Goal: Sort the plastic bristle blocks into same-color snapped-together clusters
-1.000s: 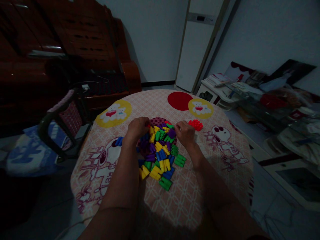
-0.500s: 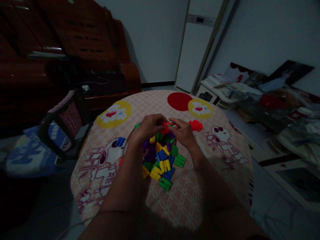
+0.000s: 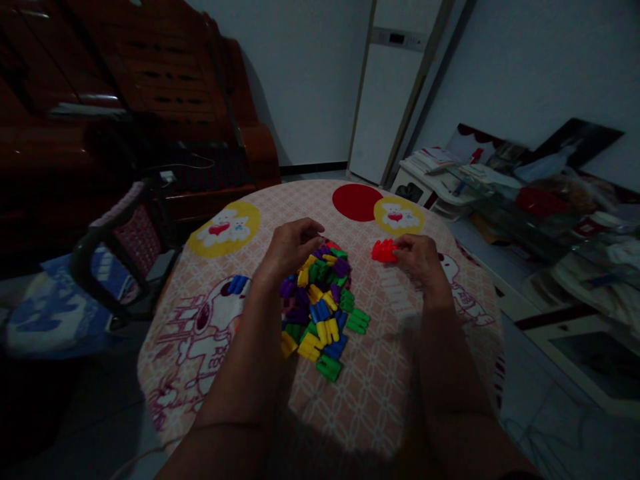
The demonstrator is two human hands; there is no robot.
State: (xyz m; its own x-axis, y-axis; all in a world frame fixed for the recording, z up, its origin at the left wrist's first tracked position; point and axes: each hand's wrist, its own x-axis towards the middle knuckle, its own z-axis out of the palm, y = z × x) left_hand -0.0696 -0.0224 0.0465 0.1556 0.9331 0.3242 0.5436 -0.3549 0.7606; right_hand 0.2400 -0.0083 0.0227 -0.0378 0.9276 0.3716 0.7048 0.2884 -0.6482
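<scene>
A mixed pile of plastic building blocks (image 3: 320,300) in yellow, green, blue and purple lies mid-table. My left hand (image 3: 293,248) hovers at the pile's far left side, its thumb and fingers apart and nothing visible between them. Off to the right, my right hand (image 3: 421,259) has its fingertips closed at the right end of a cluster of red building blocks (image 3: 384,251). Its fingers partly cover that end, so I cannot tell whether a separate block is in them. A lone blue block (image 3: 237,285) rests left of my left forearm.
The round table wears a patterned tablecloth (image 3: 370,393). A chair (image 3: 120,247) stands at its left, with a wooden sofa (image 3: 180,93) behind. On the right is a cluttered glass-topped cabinet (image 3: 530,220). A tall white appliance (image 3: 383,107) stands at the back.
My hands were together over the pile's far side, around a red block. My right hand has moved right to the red cluster; my left hand has stayed near the pile with its fingers apart.
</scene>
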